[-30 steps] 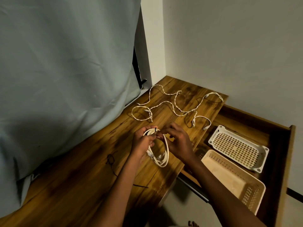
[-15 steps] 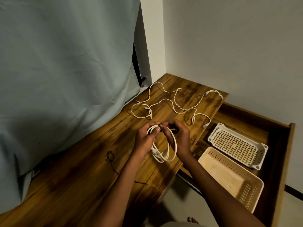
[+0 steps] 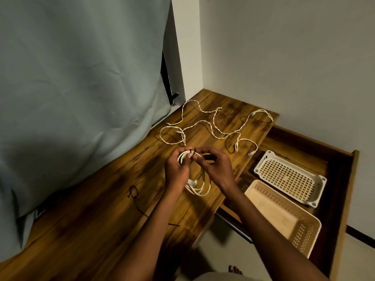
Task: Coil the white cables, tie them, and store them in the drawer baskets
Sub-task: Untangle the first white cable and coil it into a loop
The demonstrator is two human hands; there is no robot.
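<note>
Coiled white cable (image 3: 197,190) in both hands

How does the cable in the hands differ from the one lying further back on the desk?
The held cable is gathered into a coil; the loose cable sprawls in open bends. The held cable is gripped by the left hand and right hand, with a dark tie at its top; the loose cable lies untouched. Both are white.

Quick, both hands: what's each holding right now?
Left hand: grips the coiled white cable.
Right hand: pinches the dark tie at the coil's top.
</note>
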